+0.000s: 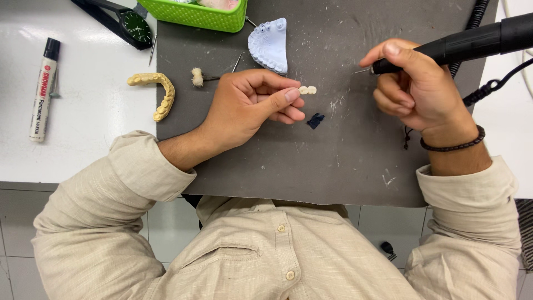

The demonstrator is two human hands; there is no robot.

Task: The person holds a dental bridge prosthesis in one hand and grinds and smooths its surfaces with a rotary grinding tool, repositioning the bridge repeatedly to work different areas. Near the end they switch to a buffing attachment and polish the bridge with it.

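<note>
Beige shirt (266, 261) lowest, left hand (244, 105) pinching small tooth piece (307, 90), right hand (413, 83) gripping black handpiece (472, 41).

White marker (43, 89), red-printed label, far left on table.

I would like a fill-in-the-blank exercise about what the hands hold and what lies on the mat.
1. The left hand pinches a small ____ piece.
2. The right hand grips a ____ rotary handpiece.
3. The pale blue dental cast lies on the ____ mat.

Missing words: tooth-shaped; black; grey
</note>
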